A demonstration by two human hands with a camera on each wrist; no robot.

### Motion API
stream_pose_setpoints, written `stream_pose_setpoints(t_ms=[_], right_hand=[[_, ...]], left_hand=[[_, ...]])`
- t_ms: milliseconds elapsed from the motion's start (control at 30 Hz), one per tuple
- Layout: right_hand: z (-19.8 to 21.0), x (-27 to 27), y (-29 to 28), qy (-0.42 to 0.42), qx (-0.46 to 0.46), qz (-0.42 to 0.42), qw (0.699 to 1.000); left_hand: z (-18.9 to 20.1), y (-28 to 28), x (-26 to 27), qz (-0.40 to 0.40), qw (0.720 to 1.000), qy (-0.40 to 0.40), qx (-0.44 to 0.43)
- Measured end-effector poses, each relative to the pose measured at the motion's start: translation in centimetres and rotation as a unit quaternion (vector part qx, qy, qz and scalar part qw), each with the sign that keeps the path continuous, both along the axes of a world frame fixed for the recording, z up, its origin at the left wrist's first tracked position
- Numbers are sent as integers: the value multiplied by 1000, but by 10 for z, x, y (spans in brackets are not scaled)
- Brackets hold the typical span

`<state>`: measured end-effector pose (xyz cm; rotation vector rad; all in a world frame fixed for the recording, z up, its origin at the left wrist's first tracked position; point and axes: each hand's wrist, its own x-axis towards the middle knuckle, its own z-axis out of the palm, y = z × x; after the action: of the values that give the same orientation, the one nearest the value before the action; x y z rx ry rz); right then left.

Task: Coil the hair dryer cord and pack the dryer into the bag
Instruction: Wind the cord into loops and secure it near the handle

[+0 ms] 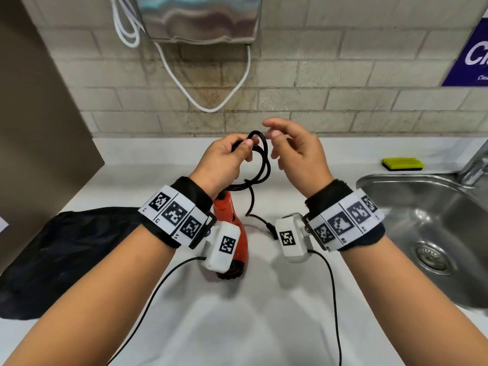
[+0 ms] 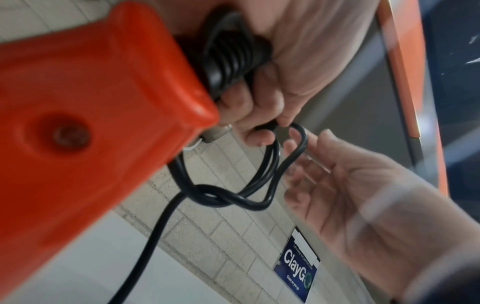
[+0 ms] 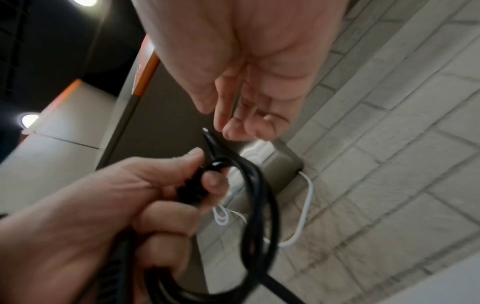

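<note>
My left hand (image 1: 232,154) is raised over the counter and grips several loops of the black cord (image 1: 264,159) together with the cord's ribbed end at the dryer's handle (image 2: 233,57). The orange hair dryer (image 1: 232,228) hangs below that hand, partly hidden by my wrist and its camera. My right hand (image 1: 290,146) hovers just right of the loops with relaxed fingers (image 3: 249,121) and holds nothing. The loose cord tail with its plug (image 1: 270,228) trails down to the counter. The black bag (image 1: 66,249) lies flat at the left.
A steel sink (image 1: 427,233) is set into the white counter (image 1: 237,326) at the right, with a yellow sponge (image 1: 402,164) behind it. A tiled wall carries a metal dispenser (image 1: 200,17) with hanging white cables (image 1: 211,96). A brown panel (image 1: 39,128) stands at the left.
</note>
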<state>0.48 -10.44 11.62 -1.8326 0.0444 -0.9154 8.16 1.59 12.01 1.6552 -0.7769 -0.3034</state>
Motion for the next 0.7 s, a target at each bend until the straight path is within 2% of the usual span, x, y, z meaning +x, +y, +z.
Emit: stream_pose_setpoints(t_ms=[133, 233, 400, 533, 700], right_hand=[[4, 4, 4, 3, 17, 39, 999], [-2, 6, 4, -2, 39, 74, 996], [-5, 9, 1, 12, -10, 43, 999], [-6, 10, -3, 27, -13, 63, 998], [-10, 14, -6, 40, -26, 65, 997]], left_hand=[[0, -3, -1, -9, 1000, -3, -3], [3, -3, -2, -20, 999, 30, -13], [4, -3, -2, -38, 998, 54, -17], [3, -2, -3, -59, 996, 69, -11], [6, 1, -6, -62, 997, 51, 0]])
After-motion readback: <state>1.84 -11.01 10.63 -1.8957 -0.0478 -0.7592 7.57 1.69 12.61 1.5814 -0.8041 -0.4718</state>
